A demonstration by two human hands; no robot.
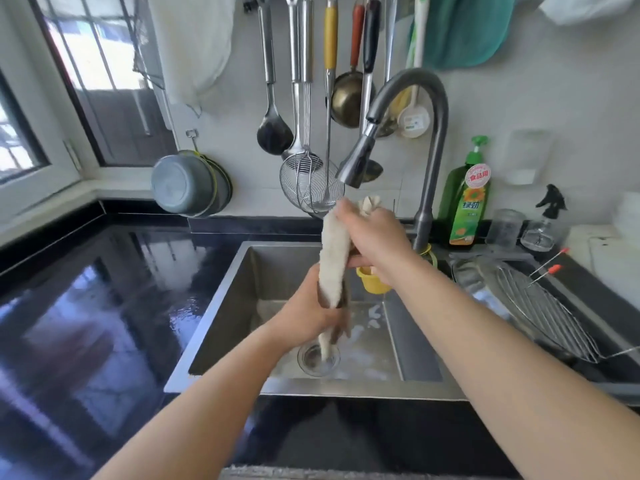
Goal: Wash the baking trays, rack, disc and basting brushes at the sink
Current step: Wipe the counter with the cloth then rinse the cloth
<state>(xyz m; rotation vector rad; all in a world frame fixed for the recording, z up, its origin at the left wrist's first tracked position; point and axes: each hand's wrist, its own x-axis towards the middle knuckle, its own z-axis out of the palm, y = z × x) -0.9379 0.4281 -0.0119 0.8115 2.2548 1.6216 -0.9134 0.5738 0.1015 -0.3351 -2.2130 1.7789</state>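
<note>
A: Wringing a cloth (333,261) over the sink (221,306), both hands are curled round it: the right hand (374,242) grips the top end, the left hand (310,308) grips lower down, and the tail hangs above the drain (318,358).

B: Where are the washed things?

A: The rack (547,313) lies tilted on the drainer to the right, on top of a tray (467,275), with two red-tipped brushes (550,265) resting across its far edge. I cannot make out the disc.

B: What crowds the hands?

A: The tap (356,164) hangs just above the right hand, and a skimmer (308,185) dangles from the wall just behind the cloth. A yellow cup (372,282) sits at the sink's back wall, below the right wrist. A soap bottle (467,199) stands beside the tap's base.

B: Any open room?

A: The black counter (104,306) left of the sink lies wet and bare, and the sink floor shows only foam.
</note>
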